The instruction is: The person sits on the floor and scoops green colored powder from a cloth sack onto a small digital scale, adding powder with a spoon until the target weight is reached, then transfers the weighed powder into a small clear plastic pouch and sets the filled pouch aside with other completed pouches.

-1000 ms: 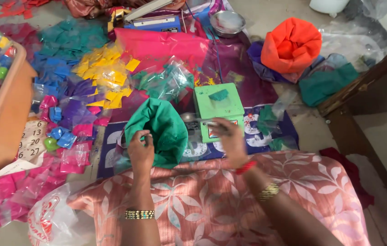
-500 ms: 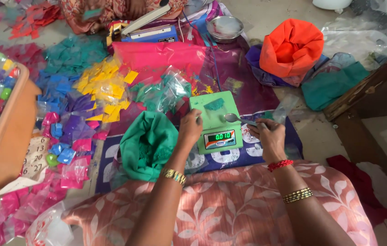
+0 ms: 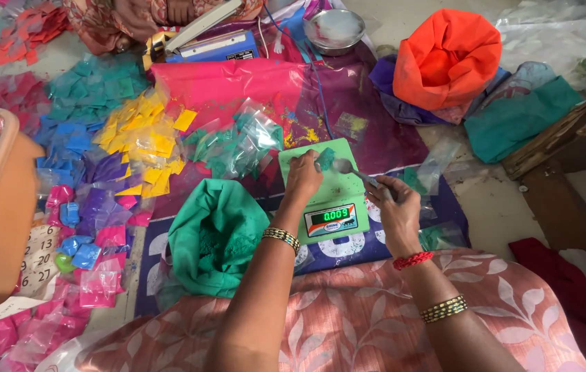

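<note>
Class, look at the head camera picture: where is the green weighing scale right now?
The green weighing scale sits centre frame, between the left hand and right hand, just right of the green cloth bag.

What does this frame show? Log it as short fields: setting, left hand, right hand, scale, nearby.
setting: floor covered with small packets of coloured powder
left hand: holds a small packet over the scale
right hand: holds a spoon, bowl at the packet
scale: green, display lit
nearby: green bag open beside the left arm; orange bag at the far right; steel bowl at the top
</note>
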